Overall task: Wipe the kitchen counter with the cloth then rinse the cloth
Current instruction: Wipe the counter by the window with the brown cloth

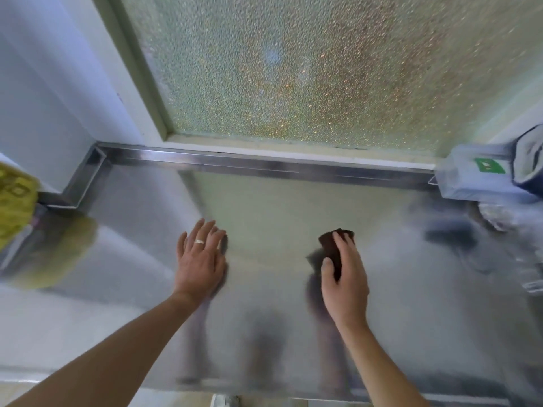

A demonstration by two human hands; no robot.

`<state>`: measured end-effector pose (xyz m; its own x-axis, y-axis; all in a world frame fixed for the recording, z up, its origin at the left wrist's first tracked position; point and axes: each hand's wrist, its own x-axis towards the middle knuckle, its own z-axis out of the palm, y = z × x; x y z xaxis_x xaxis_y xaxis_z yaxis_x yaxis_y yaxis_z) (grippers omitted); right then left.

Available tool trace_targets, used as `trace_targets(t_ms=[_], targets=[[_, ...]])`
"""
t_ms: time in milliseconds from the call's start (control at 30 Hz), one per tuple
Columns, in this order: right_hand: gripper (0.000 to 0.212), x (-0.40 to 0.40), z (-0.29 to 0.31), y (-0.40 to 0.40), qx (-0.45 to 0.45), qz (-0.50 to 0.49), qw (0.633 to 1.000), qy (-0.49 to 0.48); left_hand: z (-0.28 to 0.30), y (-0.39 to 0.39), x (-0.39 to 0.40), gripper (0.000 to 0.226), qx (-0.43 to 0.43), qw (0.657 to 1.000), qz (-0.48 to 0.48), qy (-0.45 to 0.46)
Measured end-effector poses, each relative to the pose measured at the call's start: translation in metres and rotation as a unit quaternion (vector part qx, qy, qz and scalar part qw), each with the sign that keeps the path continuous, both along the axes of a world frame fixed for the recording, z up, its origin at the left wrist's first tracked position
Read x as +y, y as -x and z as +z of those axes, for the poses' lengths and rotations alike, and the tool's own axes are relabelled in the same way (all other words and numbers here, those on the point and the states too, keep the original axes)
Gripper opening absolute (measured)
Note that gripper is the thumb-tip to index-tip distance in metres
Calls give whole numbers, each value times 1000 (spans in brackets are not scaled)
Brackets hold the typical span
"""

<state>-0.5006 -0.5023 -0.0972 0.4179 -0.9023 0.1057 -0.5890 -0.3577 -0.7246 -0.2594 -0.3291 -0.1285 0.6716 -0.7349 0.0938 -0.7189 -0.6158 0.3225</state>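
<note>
The right hand (343,271) grips the dark cloth (333,248) against the steel worktop (264,207), thumb and fingers curled round it. The left hand (201,258), well apart from the cloth, lies flat with fingers spread.

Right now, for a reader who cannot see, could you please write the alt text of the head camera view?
The right hand holds a dark brown cloth on a shiny stainless-steel counter, while the left hand, wearing a ring, rests flat beside it. A frosted glass window stands behind the counter, a yellow cloth at the left edge, and a clear plastic container at the right.
</note>
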Motion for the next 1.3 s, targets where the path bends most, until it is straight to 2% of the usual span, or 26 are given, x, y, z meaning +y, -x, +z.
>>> trace_targets(t_ms=[67, 100, 200, 300, 433, 767, 967, 1133, 1233, 1300], targets=[[62, -23, -21, -12, 167, 11, 986, 28, 0, -25, 2, 54, 9, 999, 37, -33], [64, -31, -29, -20, 218, 18, 975, 41, 1, -40, 3, 57, 13, 998, 50, -45], [57, -47, -37, -58, 247, 19, 967, 52, 3, -82, 4, 63, 24, 995, 70, -69], [58, -59, -34, -104, 264, 16, 962, 66, 3, -103, 2, 64, 49, 993, 77, -71], [68, -62, -34, -158, 262, 27, 961, 84, -2, -105, 3, 61, 48, 994, 71, -60], [55, -28, -40, -265, 208, 99, 965, 125, -7, -111, 1, 60, 48, 995, 68, -56], [53, -9, -46, -293, 127, 248, 950, 139, -5, -112, -2, 58, 49, 995, 79, -34], [47, 11, -30, -285, 64, 351, 933, 44, -4, -111, -3, 56, 50, 994, 99, -16], [45, 23, 0, -266, 66, 374, 919, -102, -4, -110, -1, 50, 58, 993, 107, 10], [46, 18, 17, -248, 53, 337, 918, -201, -4, -110, 1, 45, 80, 990, 108, 47]])
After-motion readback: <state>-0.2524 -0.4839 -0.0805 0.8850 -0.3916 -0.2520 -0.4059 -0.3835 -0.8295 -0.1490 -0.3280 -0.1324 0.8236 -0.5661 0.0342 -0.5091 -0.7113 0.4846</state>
